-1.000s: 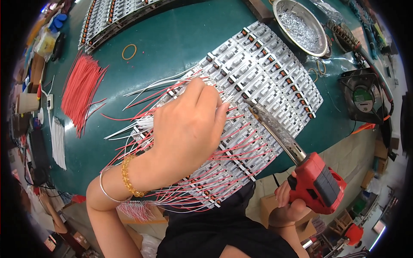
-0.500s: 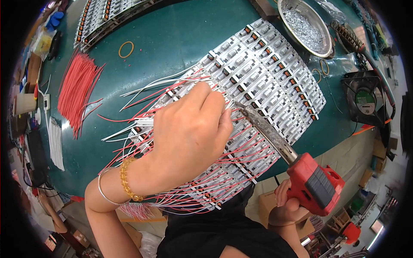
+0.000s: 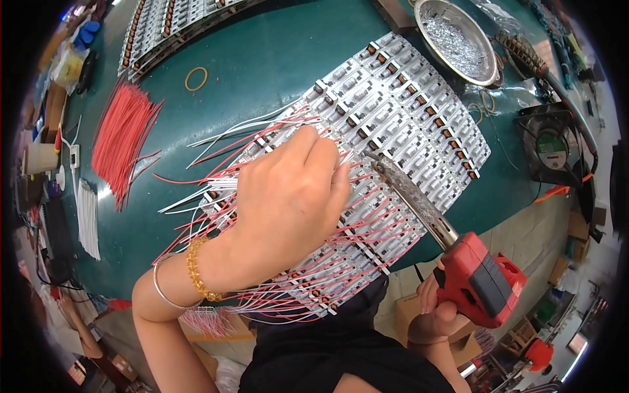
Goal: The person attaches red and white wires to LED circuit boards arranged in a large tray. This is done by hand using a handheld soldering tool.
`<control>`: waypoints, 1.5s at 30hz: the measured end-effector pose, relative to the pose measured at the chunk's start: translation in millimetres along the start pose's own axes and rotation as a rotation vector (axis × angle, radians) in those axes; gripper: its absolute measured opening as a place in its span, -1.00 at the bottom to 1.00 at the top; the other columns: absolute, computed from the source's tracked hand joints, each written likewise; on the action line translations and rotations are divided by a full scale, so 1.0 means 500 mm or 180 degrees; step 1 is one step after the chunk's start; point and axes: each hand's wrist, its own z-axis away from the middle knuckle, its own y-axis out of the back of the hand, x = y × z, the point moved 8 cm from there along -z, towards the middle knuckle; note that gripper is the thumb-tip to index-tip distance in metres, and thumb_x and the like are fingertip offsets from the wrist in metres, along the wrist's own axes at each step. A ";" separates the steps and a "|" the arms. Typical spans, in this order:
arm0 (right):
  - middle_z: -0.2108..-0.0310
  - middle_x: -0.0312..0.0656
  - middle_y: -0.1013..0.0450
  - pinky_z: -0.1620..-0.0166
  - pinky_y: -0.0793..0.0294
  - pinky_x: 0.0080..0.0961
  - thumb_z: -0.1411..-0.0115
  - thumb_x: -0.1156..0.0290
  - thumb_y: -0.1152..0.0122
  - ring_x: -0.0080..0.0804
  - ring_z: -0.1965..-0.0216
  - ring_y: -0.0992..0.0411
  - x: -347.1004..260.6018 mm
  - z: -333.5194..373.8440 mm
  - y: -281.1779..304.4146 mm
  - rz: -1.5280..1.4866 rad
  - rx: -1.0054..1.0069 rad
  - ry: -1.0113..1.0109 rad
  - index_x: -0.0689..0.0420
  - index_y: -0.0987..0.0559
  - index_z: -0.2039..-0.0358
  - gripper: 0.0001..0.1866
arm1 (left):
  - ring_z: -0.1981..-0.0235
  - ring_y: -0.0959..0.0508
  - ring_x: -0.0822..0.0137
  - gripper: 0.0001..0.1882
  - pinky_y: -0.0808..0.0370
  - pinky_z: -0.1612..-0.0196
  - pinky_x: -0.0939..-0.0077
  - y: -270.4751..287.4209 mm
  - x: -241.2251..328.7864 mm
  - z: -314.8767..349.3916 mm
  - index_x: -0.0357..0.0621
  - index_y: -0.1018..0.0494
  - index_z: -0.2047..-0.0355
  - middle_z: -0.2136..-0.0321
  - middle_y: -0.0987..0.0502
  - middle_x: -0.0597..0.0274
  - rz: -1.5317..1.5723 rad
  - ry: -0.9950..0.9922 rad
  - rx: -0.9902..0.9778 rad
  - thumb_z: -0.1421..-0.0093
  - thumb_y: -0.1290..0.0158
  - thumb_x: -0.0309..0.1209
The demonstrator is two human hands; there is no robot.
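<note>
Your left hand [image 3: 288, 196] is covering part of the circuit-board panel [image 3: 409, 108] at mid-frame, its grip pinching white wires [image 3: 223, 185]. Your right hand [image 3: 434, 324] is wrapping its grip around the red soldering gun [image 3: 478, 278], lower right, whose tip [image 3: 379, 164] is pointing toward your left.

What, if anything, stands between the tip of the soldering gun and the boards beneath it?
Nothing visible does. The right hand holds the red soldering gun, its tip over the boards. The left hand is beside the tip, not between. Whether the tip touches, I cannot tell.
</note>
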 end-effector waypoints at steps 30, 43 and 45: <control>0.82 -0.41 -0.20 0.67 -0.13 -0.65 0.01 -0.19 -0.32 -0.59 0.81 -0.18 -0.019 -0.023 -0.027 -0.0048 -0.0177 0.0573 0.43 -0.33 -0.04 -0.08 | 0.60 -0.49 0.05 -0.89 -0.36 0.57 0.23 0.002 -0.037 0.004 -0.24 -0.39 0.48 0.56 -0.47 0.08 0.0441 0.0306 -0.0027 0.01 -0.11 -0.54; 0.83 -0.42 -0.18 0.64 -0.19 -0.63 0.01 -0.27 -0.26 -0.59 0.81 -0.18 0.010 -0.003 0.005 -0.0368 0.0067 0.0403 0.40 -0.33 -0.05 -0.04 | 0.61 -0.45 0.04 -0.88 -0.34 0.53 0.19 0.034 -0.020 -0.004 -0.26 -0.38 0.47 0.56 -0.43 0.06 0.0285 -0.0123 0.0267 -0.11 -0.12 -0.53; 0.83 -0.42 -0.18 0.65 -0.19 -0.63 0.02 -0.26 -0.27 -0.59 0.82 -0.18 -0.036 -0.018 -0.019 -0.0580 0.0119 0.0239 0.40 -0.33 -0.05 -0.05 | 0.60 -0.46 0.05 -0.90 -0.36 0.52 0.22 0.094 -0.002 0.000 -0.28 -0.39 0.42 0.57 -0.44 0.03 -0.0033 -0.0621 0.1066 -0.11 -0.11 -0.59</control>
